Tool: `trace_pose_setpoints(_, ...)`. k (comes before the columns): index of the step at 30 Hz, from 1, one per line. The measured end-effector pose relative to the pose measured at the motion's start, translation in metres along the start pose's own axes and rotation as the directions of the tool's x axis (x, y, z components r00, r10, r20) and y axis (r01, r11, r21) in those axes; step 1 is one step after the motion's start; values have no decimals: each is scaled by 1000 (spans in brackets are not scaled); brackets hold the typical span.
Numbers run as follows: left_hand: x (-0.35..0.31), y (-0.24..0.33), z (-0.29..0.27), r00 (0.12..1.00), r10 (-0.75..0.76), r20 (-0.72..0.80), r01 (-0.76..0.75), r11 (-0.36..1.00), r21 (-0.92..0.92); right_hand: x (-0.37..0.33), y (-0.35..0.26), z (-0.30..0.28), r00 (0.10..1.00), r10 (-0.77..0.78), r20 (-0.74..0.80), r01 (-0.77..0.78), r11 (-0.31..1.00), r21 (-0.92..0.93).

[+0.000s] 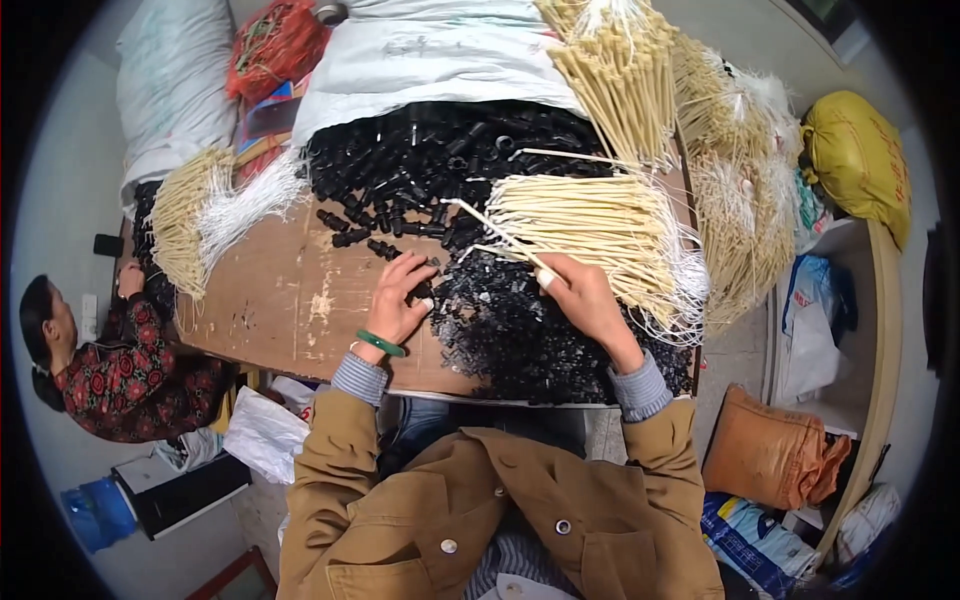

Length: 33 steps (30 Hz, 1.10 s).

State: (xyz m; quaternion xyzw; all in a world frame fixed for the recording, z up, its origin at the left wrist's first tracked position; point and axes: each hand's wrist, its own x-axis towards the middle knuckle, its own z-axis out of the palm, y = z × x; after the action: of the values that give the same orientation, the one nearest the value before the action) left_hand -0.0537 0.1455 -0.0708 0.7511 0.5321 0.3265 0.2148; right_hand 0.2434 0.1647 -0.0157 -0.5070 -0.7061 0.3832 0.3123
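My right hand (588,302) pinches a thin cream sleeved wire (497,228) between thumb and fingers, its bare white end pointing away to the left. Left of it, my left hand (395,302) is curled at the edge of the black pieces, thumb toward the fingers; something small and dark shows there, too small to make out. Between my hands and below them spreads a heap of small black and clear plastic bits (515,325). Beyond my left fingers lie black tubular plastic fittings (385,195). A bundle of cream sleeved wires (585,215) lies beyond my right hand.
A white woven sack (440,60) spills the black fittings onto the brown tabletop (270,275). More cream wire bundles lie at the left (188,220) and far right (740,200). A co-worker (120,370) sits at the table's left end. An orange sack (765,445) stands right.
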Motion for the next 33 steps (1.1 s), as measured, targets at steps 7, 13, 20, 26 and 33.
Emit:
trace_pose_setpoints(7,-11,-23,-10,995,91,31,-93,993,74,-34,-23,23,992,33,122,-34,999,13)
trace_pose_setpoints(13,-13,-1,-23,994,-100,-50,94,989,-113,-54,-42,41,993,29,112,-34,998,43)
trace_pose_setpoints(20,-1,40,0,990,-25,-136,-23,939,-343,-68,-25,17,984,-167,59,176,961,-214)
trace_pose_setpoints(26,7,67,0,917,335,215,-344,939,4,-48,-35,29,967,-204,153,255,783,-568)
trace_pose_setpoints(33,1,82,12,932,345,107,-347,938,-2,-30,-6,4,897,-339,-285,239,912,-333)
